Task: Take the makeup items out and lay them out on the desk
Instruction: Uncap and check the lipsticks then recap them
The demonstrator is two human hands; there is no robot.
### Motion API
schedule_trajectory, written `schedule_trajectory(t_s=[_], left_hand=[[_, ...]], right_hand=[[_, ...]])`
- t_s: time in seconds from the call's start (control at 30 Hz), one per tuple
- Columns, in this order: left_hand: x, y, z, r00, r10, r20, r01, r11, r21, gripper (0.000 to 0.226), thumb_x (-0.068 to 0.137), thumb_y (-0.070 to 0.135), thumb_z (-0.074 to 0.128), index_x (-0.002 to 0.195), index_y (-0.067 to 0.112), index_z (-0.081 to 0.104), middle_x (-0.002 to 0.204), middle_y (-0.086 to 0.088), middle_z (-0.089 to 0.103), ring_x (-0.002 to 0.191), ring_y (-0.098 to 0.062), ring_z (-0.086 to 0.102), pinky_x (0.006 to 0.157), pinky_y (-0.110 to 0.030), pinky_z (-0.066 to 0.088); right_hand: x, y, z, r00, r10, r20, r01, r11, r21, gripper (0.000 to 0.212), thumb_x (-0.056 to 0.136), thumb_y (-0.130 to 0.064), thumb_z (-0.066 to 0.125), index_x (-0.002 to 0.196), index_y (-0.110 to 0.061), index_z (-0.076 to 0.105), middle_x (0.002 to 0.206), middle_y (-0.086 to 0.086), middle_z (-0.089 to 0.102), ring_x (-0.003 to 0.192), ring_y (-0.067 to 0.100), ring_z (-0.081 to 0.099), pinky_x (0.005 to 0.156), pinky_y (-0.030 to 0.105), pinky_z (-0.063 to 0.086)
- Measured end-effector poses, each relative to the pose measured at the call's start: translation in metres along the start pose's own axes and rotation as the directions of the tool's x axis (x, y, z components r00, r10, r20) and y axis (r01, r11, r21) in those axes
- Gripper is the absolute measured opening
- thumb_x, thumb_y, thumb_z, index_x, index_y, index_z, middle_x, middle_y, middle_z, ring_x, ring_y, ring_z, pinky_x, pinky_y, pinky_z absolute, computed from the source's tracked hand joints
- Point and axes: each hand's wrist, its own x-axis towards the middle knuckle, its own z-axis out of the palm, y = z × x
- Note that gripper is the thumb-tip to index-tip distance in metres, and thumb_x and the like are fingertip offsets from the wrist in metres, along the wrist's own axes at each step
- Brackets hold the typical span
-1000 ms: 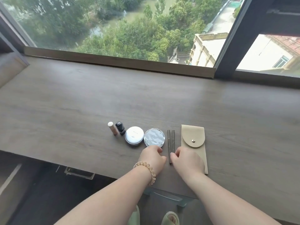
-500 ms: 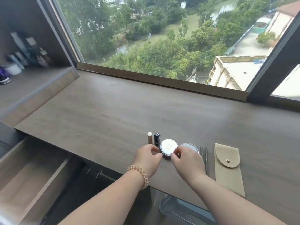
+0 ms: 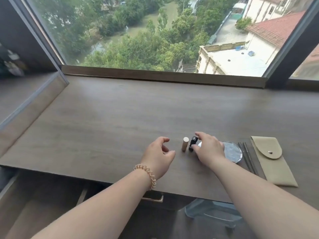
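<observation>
Makeup items lie in a row near the front edge of the wooden desk [image 3: 120, 118]. A beige tube [image 3: 184, 144] is the leftmost, with a black lipstick tube [image 3: 192, 144] right beside it. My right hand [image 3: 209, 149] pinches the black tube between forefinger and thumb and hides most of a white compact [image 3: 199, 145]. Right of it sit a silver round compact [image 3: 233, 152], two thin dark pencils [image 3: 246, 156] and a flat beige snap pouch [image 3: 271, 161]. My left hand [image 3: 158, 156] hovers just left of the beige tube, fingers loosely curled, holding nothing.
A raised window sill [image 3: 164, 77] runs along the desk's back. A side shelf [image 3: 25, 94] with blurred items adjoins the left end. An open drawer [image 3: 34, 213] is below the front left, and a clear plastic seat [image 3: 212, 213] is under the desk.
Both hands moved left along the row, from the pencils past the compacts to the two tubes. My right hand now pinches the black tube. The view has swung left.
</observation>
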Motion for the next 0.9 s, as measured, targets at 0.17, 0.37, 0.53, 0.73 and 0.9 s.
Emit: schedule_trajectory(t_s=[0.17, 0.37, 0.53, 0.73, 0.9], left_hand=[[-0.001, -0.01, 0.003, 0.997, 0.007, 0.071, -0.001, 0.997, -0.079, 0.042, 0.083, 0.027, 0.064, 0.123, 0.024, 0.053, 0.092, 0.005, 0.061, 0.074, -0.006, 0.059, 0.066, -0.019, 0.048], [0.0, 0.004, 0.002, 0.998, 0.02, 0.059, -0.01, 0.988, -0.156, 0.035, 0.083, 0.025, 0.065, 0.117, 0.022, 0.057, 0.089, 0.004, 0.063, 0.074, -0.008, 0.06, 0.069, -0.025, 0.053], [-0.001, 0.057, -0.002, 0.989, 0.12, 0.081, -0.085, 0.933, -0.349, 0.029, 0.081, 0.029, 0.07, 0.108, 0.023, 0.061, 0.088, 0.007, 0.067, 0.078, -0.002, 0.063, 0.067, -0.017, 0.049], [-0.012, 0.121, -0.007, 0.95, 0.199, 0.241, -0.019, 0.805, -0.592, 0.019, 0.083, 0.013, 0.068, 0.093, -0.003, 0.067, 0.082, -0.014, 0.07, 0.069, -0.017, 0.065, 0.064, -0.028, 0.053], [-0.017, 0.144, -0.011, 0.965, 0.213, 0.152, -0.088, 0.811, -0.579, 0.02, 0.085, 0.02, 0.066, 0.075, 0.002, 0.069, 0.075, -0.016, 0.071, 0.067, -0.023, 0.066, 0.068, -0.038, 0.055]], right_hand=[[0.007, -0.005, 0.007, 0.997, 0.082, -0.014, -0.08, 0.992, 0.094, 0.017, 0.084, -0.032, 0.057, 0.1, -0.03, 0.062, 0.103, -0.005, 0.066, 0.109, 0.022, 0.053, 0.09, 0.035, 0.031], [-0.007, -0.006, -0.012, 0.988, 0.119, -0.1, -0.075, 0.929, 0.362, 0.008, 0.074, -0.025, 0.065, 0.082, -0.027, 0.062, 0.088, -0.01, 0.067, 0.092, 0.016, 0.06, 0.081, 0.031, 0.044], [-0.044, -0.018, -0.066, 0.963, 0.057, -0.262, 0.113, 0.8, 0.589, 0.013, 0.067, -0.019, 0.073, 0.075, -0.026, 0.064, 0.077, -0.013, 0.067, 0.082, -0.001, 0.062, 0.08, 0.03, 0.051], [-0.08, -0.033, -0.11, 0.877, -0.164, -0.452, 0.367, 0.835, 0.41, 0.023, 0.072, -0.028, 0.065, 0.093, -0.034, 0.071, 0.081, -0.016, 0.065, 0.093, 0.01, 0.056, 0.087, 0.045, 0.045], [-0.088, -0.021, -0.122, 0.852, -0.128, -0.508, 0.363, 0.843, 0.396, 0.031, 0.066, -0.042, 0.075, 0.095, -0.036, 0.067, 0.082, -0.019, 0.063, 0.089, 0.004, 0.057, 0.088, 0.045, 0.045]])
